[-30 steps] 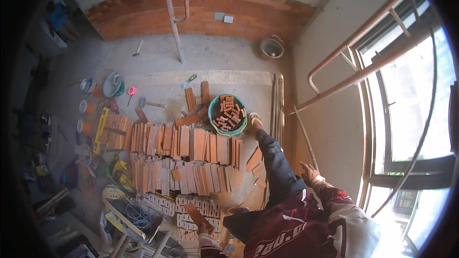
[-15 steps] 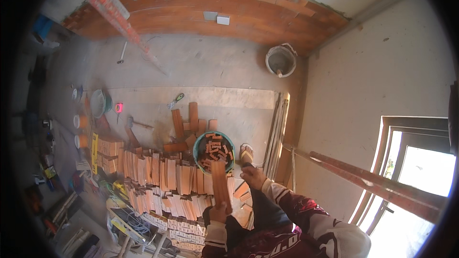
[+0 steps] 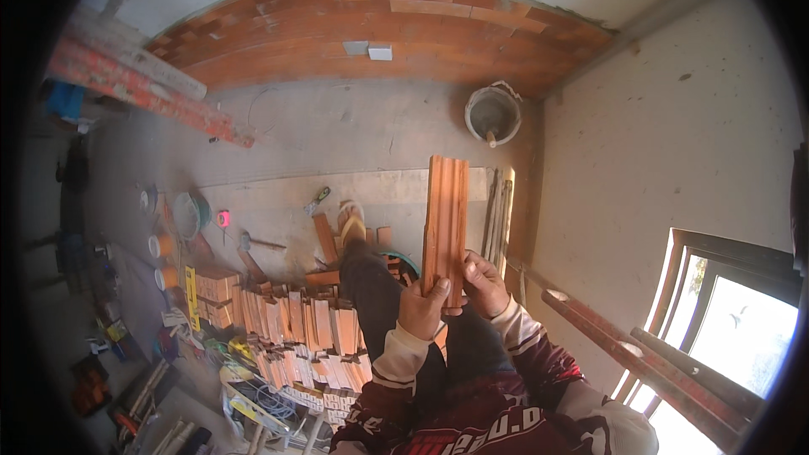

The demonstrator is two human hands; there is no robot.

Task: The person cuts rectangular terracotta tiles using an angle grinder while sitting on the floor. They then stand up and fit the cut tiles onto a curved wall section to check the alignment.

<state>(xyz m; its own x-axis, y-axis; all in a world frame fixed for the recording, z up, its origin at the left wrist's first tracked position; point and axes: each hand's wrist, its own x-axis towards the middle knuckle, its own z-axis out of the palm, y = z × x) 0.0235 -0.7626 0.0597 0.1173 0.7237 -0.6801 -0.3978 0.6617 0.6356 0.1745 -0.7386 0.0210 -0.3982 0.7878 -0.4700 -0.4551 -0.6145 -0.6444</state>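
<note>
A long reddish-brown brick tile (image 3: 447, 227) with grooves along its length stands upright before me, its top pointing away. My left hand (image 3: 421, 307) is closed round its lower left part, the thumb on its face. My right hand (image 3: 486, 286) grips the lower right edge with bent fingers. Below and left of the tile, a green-rimmed bucket (image 3: 409, 265) with broken tile pieces is mostly hidden behind my leg. Rows of stacked brick tiles (image 3: 320, 324) lie on the floor to the left of my legs.
Far off, brick tiles cover a wall strip (image 3: 286, 42). A mortar bucket (image 3: 493, 114) stands near the right corner. A trowel (image 3: 317, 199), a mallet (image 3: 257, 242) and a pink tape measure (image 3: 223, 218) lie on the floor. Red props (image 3: 607, 337) slant at right and upper left.
The tile has risen from low over the bucket to in front of me, and my right hand has come onto it. One foot has stepped to the left, past the bucket.
</note>
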